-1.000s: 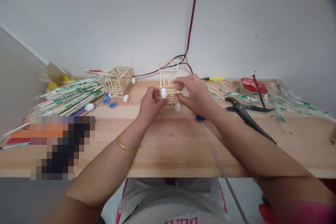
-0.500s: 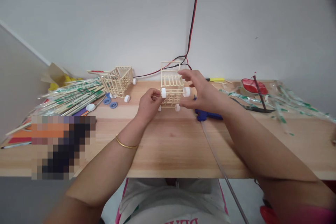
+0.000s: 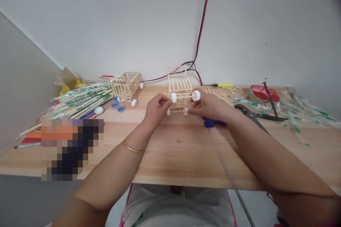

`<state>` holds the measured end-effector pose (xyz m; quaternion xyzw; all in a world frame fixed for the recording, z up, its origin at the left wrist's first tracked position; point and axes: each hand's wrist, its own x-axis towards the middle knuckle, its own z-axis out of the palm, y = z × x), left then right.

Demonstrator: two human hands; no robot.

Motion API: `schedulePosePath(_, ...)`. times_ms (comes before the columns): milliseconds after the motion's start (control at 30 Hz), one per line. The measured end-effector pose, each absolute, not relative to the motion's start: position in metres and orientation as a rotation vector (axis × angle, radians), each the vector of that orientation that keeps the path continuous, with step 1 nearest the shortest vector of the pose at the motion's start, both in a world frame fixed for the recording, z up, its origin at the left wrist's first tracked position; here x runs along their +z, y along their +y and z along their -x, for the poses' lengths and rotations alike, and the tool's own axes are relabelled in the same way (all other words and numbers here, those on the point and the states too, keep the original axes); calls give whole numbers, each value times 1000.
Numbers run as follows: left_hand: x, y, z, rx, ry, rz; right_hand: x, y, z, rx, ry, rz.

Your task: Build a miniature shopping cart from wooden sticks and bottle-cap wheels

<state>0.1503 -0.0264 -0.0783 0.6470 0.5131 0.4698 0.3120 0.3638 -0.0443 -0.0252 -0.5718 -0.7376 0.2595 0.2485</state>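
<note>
A small cart built of thin wooden sticks [image 3: 180, 88] with white cap wheels stands on the wooden table [image 3: 176, 149] near the wall. My left hand [image 3: 156, 108] pinches its left side by the white wheel. My right hand [image 3: 206, 105] is closed on its right side, fingers at the lower right wheel, just under the upper white wheel [image 3: 196, 95]. A blue glue gun [image 3: 213, 123] lies under my right wrist, partly hidden.
A second stick cart [image 3: 127, 85] stands at the back left beside blue caps [image 3: 118, 106] and a heap of wrapped chopsticks [image 3: 80, 99]. Black pliers [image 3: 252, 112], a red dish [image 3: 264, 92] and torn wrappers lie on the right. Red and black wires [image 3: 201, 35] hang down the wall.
My right hand has dropped from the cart's top and closed on its lower right side. The left hand has kept its hold. The view has shifted slightly.
</note>
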Motion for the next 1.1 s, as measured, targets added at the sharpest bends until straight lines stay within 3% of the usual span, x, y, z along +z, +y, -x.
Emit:
schedulePosePath(433, -85, -21, -148, 1173, 1338, -1548, -56, -41, -349, 654, -1975, 1573)
schedulePosePath(1100, -71, -36, -160, 1232, 1173, -1359, -53, -48, -337, 590, -1824, 1578)
